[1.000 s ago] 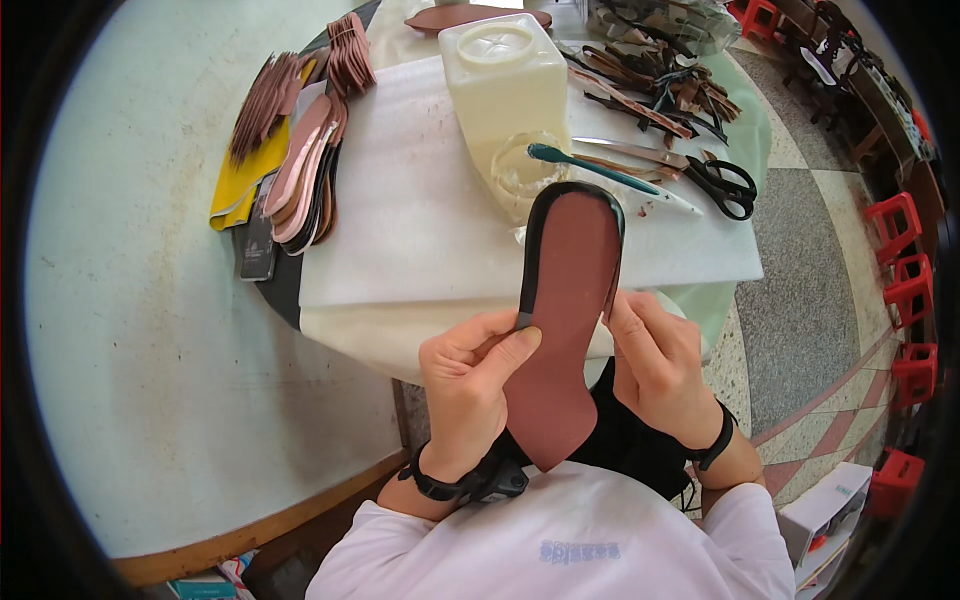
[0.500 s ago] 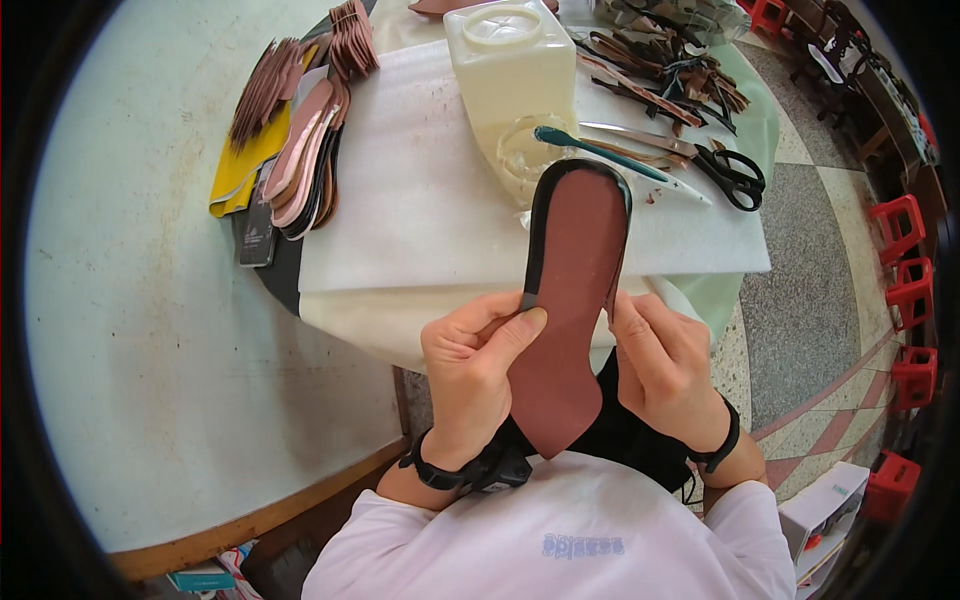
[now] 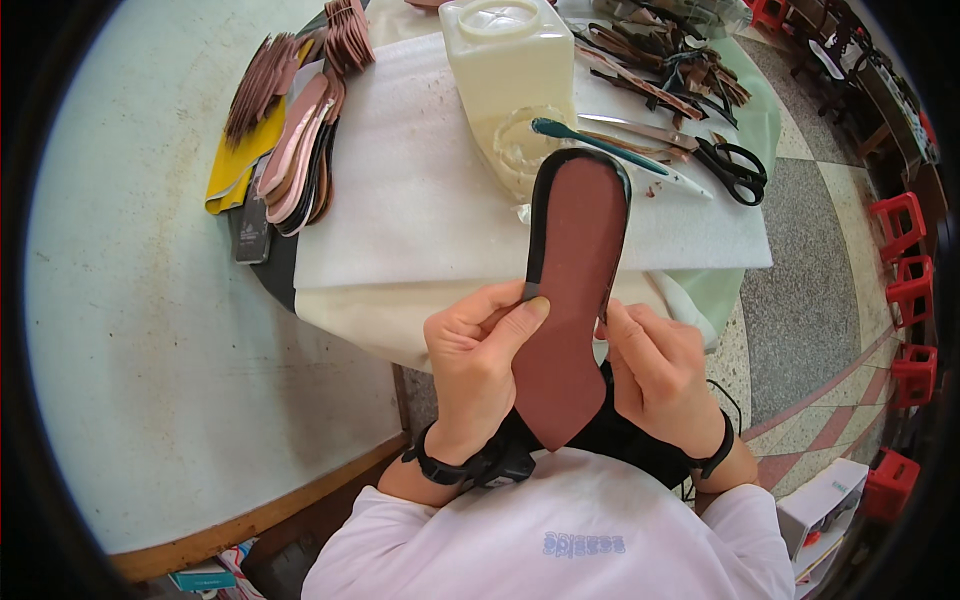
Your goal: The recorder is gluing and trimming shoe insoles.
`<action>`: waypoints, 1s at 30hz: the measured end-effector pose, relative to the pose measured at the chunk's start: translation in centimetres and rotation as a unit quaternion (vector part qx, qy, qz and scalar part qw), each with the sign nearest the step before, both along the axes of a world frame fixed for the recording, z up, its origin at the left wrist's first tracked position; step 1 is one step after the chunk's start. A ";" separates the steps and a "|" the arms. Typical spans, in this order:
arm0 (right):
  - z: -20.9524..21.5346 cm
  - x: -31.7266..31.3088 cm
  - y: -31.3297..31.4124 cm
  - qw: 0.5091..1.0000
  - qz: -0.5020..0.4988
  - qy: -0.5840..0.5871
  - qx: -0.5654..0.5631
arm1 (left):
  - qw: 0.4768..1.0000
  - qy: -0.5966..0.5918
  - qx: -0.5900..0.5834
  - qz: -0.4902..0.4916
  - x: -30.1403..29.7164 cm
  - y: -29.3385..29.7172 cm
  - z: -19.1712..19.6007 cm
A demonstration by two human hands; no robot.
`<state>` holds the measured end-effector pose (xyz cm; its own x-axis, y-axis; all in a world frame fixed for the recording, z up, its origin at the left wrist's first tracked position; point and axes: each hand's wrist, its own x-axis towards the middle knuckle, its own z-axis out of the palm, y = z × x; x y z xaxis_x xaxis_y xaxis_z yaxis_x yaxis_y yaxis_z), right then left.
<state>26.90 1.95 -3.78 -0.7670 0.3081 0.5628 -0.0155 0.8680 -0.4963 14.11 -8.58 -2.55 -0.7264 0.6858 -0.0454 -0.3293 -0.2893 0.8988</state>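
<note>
A reddish-brown shoe insole (image 3: 575,250) is held up in front of me, its pointed end toward my body. Black edging wraps its rounded far end and runs down both sides. My left hand (image 3: 480,350) grips the left edge, thumb on the face and fingers behind. On the opposite edge, the thumb and forefinger of my right hand (image 3: 660,360) pinch the black edging where it comes away slightly from the side. Beyond the insole stand a translucent plastic jug (image 3: 510,90) with whitish crust, a teal-and-white brush (image 3: 610,152) and black-handled scissors (image 3: 730,165).
On the far left of the white-covered table (image 3: 400,220), insoles (image 3: 300,150) are stacked beside brown pieces (image 3: 265,85), a yellow cloth (image 3: 232,165) and a dark phone (image 3: 253,235). Leather scraps (image 3: 690,70) pile up at far right. Red stools (image 3: 900,220) line the floor.
My right hand has slid slightly down and left along the insole's edge, still pinching. The insole has shifted up a little; the left hand keeps its grip.
</note>
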 end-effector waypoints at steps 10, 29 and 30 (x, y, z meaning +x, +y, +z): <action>0.0 0.3 -0.3 0.999 0.014 -0.033 0.004 | 1.000 0.009 0.002 0.012 -0.1 0.4 -0.5; -0.2 0.7 0.7 0.974 0.063 0.017 -0.217 | 0.997 0.073 -0.016 0.015 0.6 0.8 -0.8; -0.2 0.7 0.6 0.965 0.048 0.016 -0.256 | 0.997 0.071 -0.020 0.014 0.7 0.9 -0.7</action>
